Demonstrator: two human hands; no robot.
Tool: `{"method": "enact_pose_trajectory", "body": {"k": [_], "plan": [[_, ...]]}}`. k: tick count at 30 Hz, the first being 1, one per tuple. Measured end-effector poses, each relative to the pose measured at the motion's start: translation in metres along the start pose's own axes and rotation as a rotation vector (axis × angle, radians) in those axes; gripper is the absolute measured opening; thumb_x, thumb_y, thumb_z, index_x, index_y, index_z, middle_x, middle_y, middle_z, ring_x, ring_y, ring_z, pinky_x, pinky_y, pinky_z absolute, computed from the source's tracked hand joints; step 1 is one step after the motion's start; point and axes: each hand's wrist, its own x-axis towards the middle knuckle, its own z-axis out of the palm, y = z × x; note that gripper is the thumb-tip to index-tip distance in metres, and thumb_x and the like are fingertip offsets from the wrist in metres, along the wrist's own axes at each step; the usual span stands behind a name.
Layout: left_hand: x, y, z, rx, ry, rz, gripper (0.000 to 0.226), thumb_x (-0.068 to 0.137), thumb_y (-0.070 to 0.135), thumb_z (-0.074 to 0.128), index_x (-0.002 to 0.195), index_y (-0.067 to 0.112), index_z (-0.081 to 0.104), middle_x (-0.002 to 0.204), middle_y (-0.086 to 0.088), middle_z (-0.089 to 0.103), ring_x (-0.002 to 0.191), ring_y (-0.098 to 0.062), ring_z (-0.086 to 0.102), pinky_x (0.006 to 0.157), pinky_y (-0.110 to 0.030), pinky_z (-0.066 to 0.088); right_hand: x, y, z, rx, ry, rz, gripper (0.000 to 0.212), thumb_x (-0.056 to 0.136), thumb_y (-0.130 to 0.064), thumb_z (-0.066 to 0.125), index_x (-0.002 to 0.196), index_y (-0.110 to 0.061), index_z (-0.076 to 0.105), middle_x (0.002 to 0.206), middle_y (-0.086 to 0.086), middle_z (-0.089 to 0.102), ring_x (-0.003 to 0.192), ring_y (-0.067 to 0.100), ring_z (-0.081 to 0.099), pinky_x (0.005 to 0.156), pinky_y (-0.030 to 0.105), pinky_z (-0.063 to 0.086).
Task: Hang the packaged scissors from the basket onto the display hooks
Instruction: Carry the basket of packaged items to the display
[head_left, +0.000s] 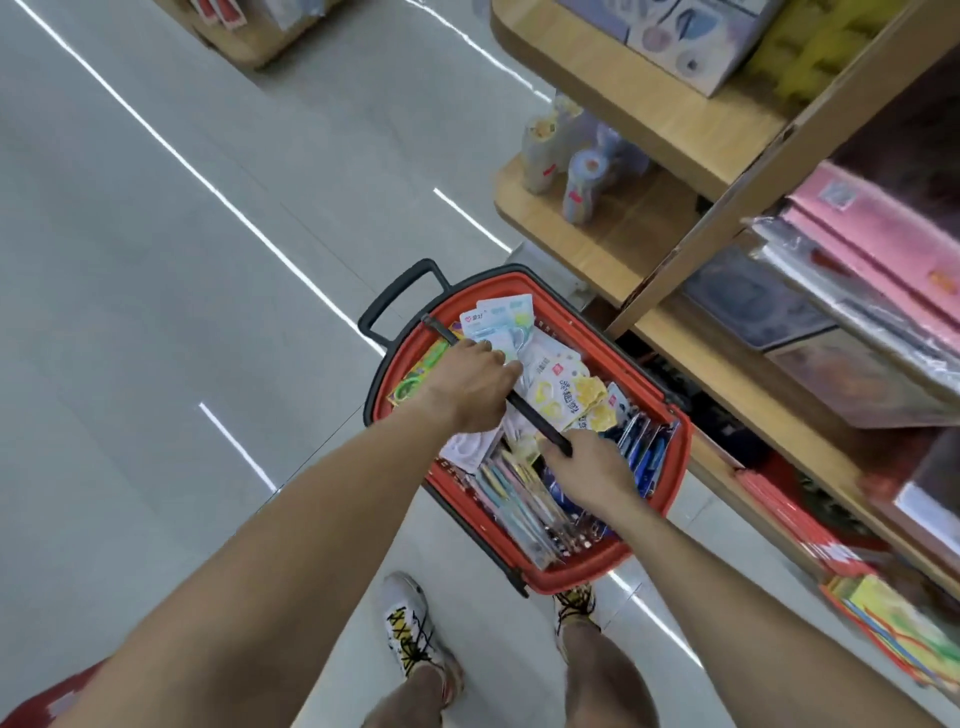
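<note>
The red basket (670, 467) stands on the floor (156, 312) beside the wooden shelf (649, 130) — packaged scissors (519, 499) fill it. Left hand (475, 382) reaches among packets, grip unclear; right hand (592, 470) grips the black handle bar (535, 418).

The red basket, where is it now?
The red basket sits on the floor at centre, under both hands, beside the wooden shelves on the right.

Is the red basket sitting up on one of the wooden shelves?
No, the red basket stands on the floor beside the wooden shelves.
</note>
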Motion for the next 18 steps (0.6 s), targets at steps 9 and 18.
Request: {"method": "enact_pose_trajectory", "body": {"k": [9, 18], "plan": [[0.023, -0.006, -0.015, 0.054, -0.202, -0.021, 0.030, 0.102, 0.032, 0.052, 0.112, 0.010, 0.070, 0.102, -0.013, 0.068, 0.091, -0.034, 0.064, 0.074, -0.036, 0.046, 0.019, -0.014, -0.019, 0.015, -0.139, 0.098, 0.037, 0.097, -0.040, 0.064, 0.069, -0.018, 0.053, 0.061, -0.001, 0.048, 0.054, 0.021, 0.045, 0.055, 0.028, 0.033], [-0.067, -0.027, -0.021, -0.169, -0.231, -0.108, 0.032, 0.101, 0.039, 0.050, 0.108, 0.014, 0.068, 0.105, -0.011, 0.066, 0.098, -0.036, 0.066, 0.077, -0.037, 0.045, -0.043, -0.062, -0.029, -0.331, -0.054, -0.053, 0.032, 0.090, -0.035, 0.062, 0.064, -0.018, 0.051, 0.064, -0.001, 0.053, 0.061, 0.023, 0.054, 0.051, 0.026, 0.034]]}}
